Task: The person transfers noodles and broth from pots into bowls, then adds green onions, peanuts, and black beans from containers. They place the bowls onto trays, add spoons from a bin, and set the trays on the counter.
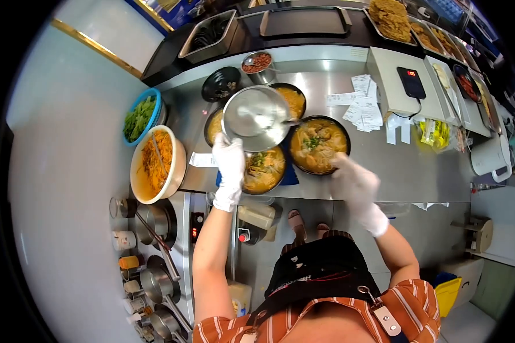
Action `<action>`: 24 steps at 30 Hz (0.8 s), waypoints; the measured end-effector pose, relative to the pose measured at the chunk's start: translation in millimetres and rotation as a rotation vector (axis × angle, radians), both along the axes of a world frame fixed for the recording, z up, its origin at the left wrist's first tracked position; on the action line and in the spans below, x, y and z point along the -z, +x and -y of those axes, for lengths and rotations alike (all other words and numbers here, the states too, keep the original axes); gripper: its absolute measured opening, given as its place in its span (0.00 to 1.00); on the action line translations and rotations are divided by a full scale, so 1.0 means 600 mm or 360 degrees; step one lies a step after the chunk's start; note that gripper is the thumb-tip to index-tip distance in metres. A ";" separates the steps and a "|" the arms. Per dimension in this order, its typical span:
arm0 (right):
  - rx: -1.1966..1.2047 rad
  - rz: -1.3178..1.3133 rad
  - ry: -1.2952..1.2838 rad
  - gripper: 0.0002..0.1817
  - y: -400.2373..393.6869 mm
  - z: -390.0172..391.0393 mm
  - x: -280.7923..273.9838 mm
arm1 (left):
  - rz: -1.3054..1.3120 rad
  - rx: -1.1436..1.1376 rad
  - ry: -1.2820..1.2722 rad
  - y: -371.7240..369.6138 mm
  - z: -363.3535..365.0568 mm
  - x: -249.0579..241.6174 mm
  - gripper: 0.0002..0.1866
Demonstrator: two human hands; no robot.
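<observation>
The person's gloved left hand [230,160] pinches the near rim of a steel pan [254,117], which hangs over a cluster of filled bowls. The gloved right hand [357,183] is blurred beside the right bowl [320,144]; whether it is spread, closed or touching cannot be told.

With the pan apparently held at one edge, it could tip and knock the front bowl [264,171], spilling broth. It also partly hides the left bowl [213,127] and back bowl [292,102], so a low pass might catch their rims. The right hand could jog the right bowl, or dip a glove into it.

The steel desk [412,174] carries paper slips [365,106] beyond the right bowl, where a splash might wet them. A carrot tub [178,171] and a basket of greens [143,117] stand at the left end. Pots [149,216] line the lower left; trays of fried food [390,20] sit on the far shelf [249,37].
</observation>
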State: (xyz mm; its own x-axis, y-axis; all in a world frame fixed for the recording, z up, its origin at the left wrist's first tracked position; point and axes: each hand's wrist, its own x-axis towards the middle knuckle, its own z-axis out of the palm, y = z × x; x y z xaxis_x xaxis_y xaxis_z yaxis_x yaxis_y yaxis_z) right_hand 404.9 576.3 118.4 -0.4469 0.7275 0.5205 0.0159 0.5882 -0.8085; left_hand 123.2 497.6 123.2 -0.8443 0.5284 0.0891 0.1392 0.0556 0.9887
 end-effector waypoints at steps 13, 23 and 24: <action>0.0740 0.0309 -0.1041 0.09 0.345 -0.089 -0.034 | 0.1146 0.0786 -0.0398 0.421 -0.170 0.109 0.06; 0.0707 0.0363 -0.1175 0.13 0.328 -0.170 0.074 | 0.1401 0.0803 -0.0219 0.445 -0.218 0.159 0.08; 0.0707 0.0381 -0.1175 0.13 0.325 -0.174 0.077 | 0.1418 0.0798 -0.0216 0.435 -0.211 0.157 0.08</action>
State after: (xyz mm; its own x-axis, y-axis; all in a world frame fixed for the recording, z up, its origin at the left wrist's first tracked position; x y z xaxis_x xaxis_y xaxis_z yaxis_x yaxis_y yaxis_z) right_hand 599.8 680.5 72.1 -0.0807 0.9721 -0.2201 0.3355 -0.1815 -0.9244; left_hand 384.2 624.0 28.8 -0.2547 0.7969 -0.5478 -0.6033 0.3118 0.7340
